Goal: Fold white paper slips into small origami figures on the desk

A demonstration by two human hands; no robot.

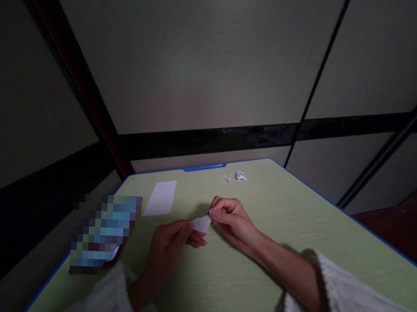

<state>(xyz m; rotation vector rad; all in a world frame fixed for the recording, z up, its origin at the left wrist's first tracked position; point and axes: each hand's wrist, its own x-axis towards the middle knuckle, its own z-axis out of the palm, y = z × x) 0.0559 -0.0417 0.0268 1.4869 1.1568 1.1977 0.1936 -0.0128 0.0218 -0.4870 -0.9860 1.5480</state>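
A small folded piece of white paper [202, 224] is stretched between my two hands above the middle of the table. My left hand [172, 240] pinches its left end between thumb and fingers, with the other fingertips underneath. At the upper right corner, the thumb and curled fingers of my right hand [231, 220] grip the same paper. Parts of the paper are covered by my fingers, so its full shape is hidden. A flat white paper sheet [160, 197] lies on the table beyond my left hand.
The light green table [295, 239] has a blue edge and a blue handle strip [205, 167] at the back. Near it lie a small folded paper piece [240, 175] and thin white strips [227, 177]. A blurred, pixelated flat object [106, 232] is at left. Cabinet panels [213, 68] stand behind.
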